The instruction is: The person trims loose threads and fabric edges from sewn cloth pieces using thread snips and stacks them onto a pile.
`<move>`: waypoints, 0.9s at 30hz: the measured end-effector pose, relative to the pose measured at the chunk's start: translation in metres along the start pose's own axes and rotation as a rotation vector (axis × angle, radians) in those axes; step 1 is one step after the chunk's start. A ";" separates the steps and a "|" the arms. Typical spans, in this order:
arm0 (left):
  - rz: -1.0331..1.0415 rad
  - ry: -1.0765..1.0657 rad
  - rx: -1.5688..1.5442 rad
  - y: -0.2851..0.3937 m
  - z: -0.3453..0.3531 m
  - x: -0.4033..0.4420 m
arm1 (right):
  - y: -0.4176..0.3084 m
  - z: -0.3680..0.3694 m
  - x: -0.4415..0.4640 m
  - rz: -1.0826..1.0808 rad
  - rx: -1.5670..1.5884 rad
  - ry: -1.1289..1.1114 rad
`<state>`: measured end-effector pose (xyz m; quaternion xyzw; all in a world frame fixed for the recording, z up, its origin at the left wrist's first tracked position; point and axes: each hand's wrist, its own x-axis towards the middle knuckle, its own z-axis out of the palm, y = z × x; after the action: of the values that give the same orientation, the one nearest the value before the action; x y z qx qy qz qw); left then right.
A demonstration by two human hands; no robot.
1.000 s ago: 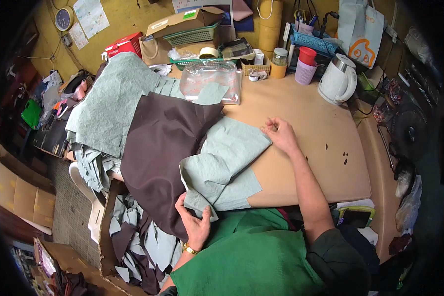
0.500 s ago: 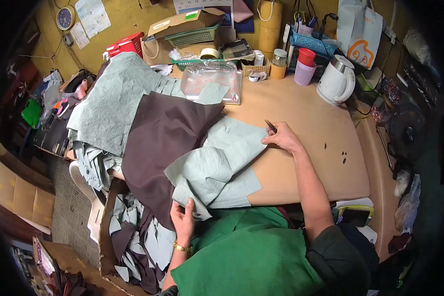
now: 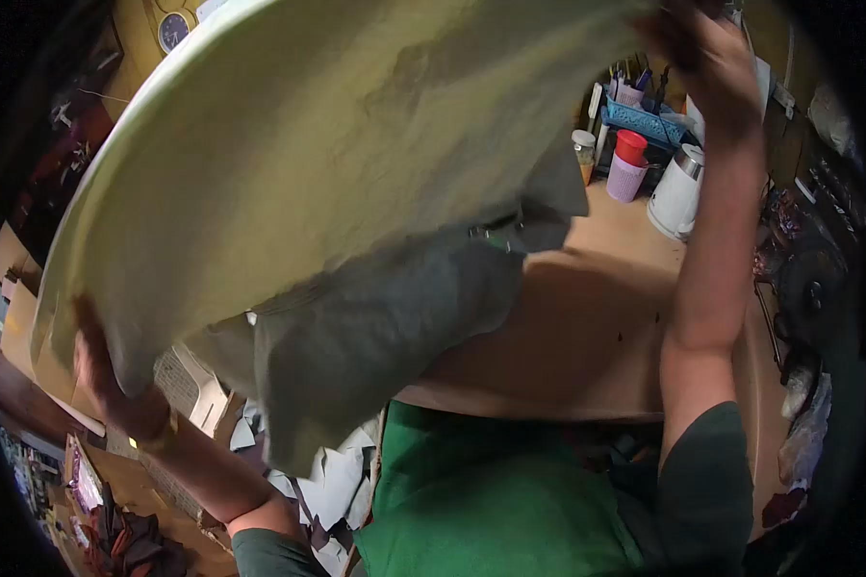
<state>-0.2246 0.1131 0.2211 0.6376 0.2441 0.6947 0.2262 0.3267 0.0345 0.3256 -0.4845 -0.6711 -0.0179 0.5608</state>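
Observation:
A large pale fabric sheet (image 3: 289,163) is raised in front of me, stretched between my two hands and covering much of the table. My left hand (image 3: 111,375) grips its lower left edge; some fingers are hidden by the cloth. High at the right, my right hand (image 3: 707,67) is closed on the sheet's far corner, dark and blurred. Whether a small dark tool is still in that hand cannot be made out. Beneath the raised sheet is a greyer piece of fabric (image 3: 385,317), its lower end drooping over the table's near edge.
The brown tabletop (image 3: 587,327) shows at the right. At its back are a white kettle (image 3: 678,192), a lilac cup (image 3: 626,180), a jar (image 3: 584,154) and a blue basket (image 3: 645,120). Fabric scraps (image 3: 332,486) lie below the table's left side.
Both hands have moved up and apart, the left to the left and the right toward the back. A large sheet is now lifted, hiding the dark brown cloth and the fabric stack.

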 end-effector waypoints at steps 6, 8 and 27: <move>-0.426 -0.316 -0.355 -0.118 0.024 0.106 | 0.034 0.129 0.095 0.096 0.138 -0.123; -0.281 -0.235 -0.406 -0.066 0.045 0.123 | 0.024 0.143 0.111 0.049 0.277 -0.068; 0.083 -1.181 0.381 -0.054 0.224 -0.239 | 0.338 0.015 -0.168 0.655 -0.355 0.291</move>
<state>0.0191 0.0168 0.0170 0.9524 0.1725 0.1772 0.1782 0.5259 0.1167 0.0153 -0.7547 -0.3810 -0.0225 0.5337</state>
